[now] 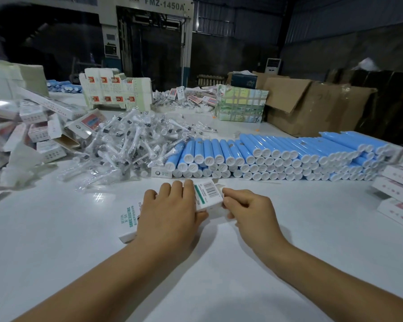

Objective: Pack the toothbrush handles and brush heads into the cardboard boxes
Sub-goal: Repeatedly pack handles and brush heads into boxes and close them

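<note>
A white table bears a long stack of blue toothbrush handles, a heap of bagged brush heads and, far right, brown cartons whose contents are hidden. Near the front edge lies one white cardboard box. The left hand curls over its middle, gripping it; the right hand pinches its open end flap.
</note>
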`<state>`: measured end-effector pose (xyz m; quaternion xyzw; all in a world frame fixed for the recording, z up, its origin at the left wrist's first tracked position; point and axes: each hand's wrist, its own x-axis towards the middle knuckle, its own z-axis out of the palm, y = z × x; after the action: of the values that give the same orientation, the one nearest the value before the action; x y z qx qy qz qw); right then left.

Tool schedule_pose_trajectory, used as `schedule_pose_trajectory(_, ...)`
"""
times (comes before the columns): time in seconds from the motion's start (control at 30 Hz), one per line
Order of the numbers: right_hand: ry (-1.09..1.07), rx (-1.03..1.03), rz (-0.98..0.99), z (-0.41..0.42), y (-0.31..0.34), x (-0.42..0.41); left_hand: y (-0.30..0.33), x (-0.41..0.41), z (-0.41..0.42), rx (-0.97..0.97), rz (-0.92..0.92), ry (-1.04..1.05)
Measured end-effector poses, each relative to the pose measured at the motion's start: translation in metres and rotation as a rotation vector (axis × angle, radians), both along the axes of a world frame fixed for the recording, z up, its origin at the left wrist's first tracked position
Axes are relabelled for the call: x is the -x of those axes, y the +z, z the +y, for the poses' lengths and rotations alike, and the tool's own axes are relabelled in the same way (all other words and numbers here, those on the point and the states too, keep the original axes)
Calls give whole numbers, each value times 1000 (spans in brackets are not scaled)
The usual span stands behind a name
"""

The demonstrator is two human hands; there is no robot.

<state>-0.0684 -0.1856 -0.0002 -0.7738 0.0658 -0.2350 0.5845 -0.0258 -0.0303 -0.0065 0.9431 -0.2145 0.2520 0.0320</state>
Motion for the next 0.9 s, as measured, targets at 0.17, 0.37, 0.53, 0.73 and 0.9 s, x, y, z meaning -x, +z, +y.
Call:
schedule_pose_trajectory(0.17, 11, 70, 29, -2, -4, -2, -1, 3, -5, -36, -3, -9)
schedule_pose_trajectory(0.37, 74, 46, 149, -4, -1, -10, -2, 8, -9, -78, 1, -23)
schedule_pose_trajectory(0.53, 39, 74, 135, -3, 0, -7, 0, 12, -10, -97, 2, -21)
schedule_pose_trajectory(0.73, 62, 293, 112, -1, -1, -9, 2, 13, -10, -103, 1, -30)
schedule_pose_trajectory(0.9, -182, -101, -41, -14, 14, -11, 9, 10, -6, 12, -14, -19)
